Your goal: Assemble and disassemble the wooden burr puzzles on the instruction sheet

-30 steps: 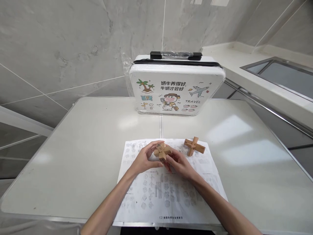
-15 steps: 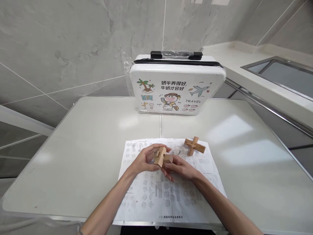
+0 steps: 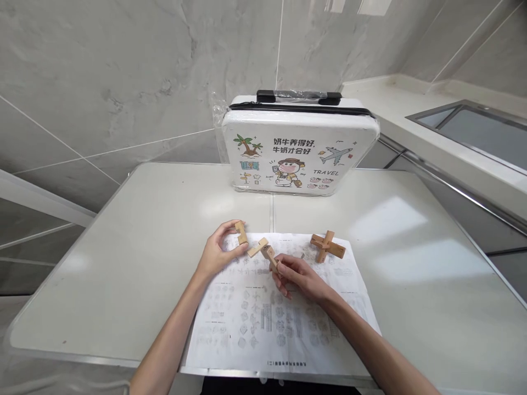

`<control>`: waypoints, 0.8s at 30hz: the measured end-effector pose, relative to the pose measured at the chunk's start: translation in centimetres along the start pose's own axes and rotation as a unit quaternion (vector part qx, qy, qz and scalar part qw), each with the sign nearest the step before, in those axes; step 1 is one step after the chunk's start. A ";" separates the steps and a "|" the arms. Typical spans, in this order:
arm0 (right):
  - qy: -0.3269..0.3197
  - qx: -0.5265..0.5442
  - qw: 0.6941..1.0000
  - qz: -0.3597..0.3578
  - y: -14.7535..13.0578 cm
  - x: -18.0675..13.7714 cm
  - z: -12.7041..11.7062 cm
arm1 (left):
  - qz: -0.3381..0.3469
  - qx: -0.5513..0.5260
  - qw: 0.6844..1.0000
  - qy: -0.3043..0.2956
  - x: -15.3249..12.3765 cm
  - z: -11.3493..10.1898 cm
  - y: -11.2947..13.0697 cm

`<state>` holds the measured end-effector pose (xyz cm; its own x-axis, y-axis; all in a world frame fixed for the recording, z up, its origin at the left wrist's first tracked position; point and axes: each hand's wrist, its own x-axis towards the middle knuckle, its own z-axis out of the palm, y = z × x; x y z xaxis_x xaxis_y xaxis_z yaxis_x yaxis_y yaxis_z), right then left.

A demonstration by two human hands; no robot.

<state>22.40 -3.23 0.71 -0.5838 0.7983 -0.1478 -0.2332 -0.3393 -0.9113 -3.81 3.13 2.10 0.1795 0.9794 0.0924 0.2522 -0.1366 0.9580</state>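
Note:
My left hand (image 3: 220,247) grips a notched wooden puzzle piece (image 3: 241,233) between thumb and fingers, above the upper left of the printed sheet. Closed on two joined wooden puzzle pieces (image 3: 261,248), my right hand (image 3: 298,275) pinches their lower right end. A gap separates the single piece from the joined pair. To the right of my right hand, an assembled wooden cross puzzle (image 3: 328,247) lies on the sheet's upper right corner. The instruction sheet (image 3: 230,351), printed with rows of small drawings, spreads beneath both hands.
A white suitcase (image 3: 349,129) in clear plastic wrap, with cartoon prints, stands at the back of the folding table (image 3: 135,263). Behind it rises a grey tiled wall (image 3: 135,71). A pale counter (image 3: 444,126) runs along the right side.
The wooden pieces, together before, are now apart. My left hand has moved left and away with one notched piece, while my right hand keeps hold of the joined pair.

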 end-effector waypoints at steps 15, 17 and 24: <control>0.336 -0.567 0.741 -0.128 2.0 0.5 0.0 | 0.109 0.260 0.954 -0.105 -1.2 -1.1 -0.7; 0.337 -0.587 0.726 -0.128 2.1 0.5 0.0 | 0.113 0.256 0.952 -0.122 -1.4 -0.7 -0.6; 0.341 -0.624 0.691 -0.129 2.7 0.8 0.0 | 0.112 0.244 0.952 -0.143 -1.6 0.5 -0.3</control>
<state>21.27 -3.51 -1.90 -0.0457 0.9455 0.3225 0.8394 0.2114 -0.5007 -3.72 1.52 1.52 0.5157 0.8460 0.1356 0.5762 -0.4595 0.6758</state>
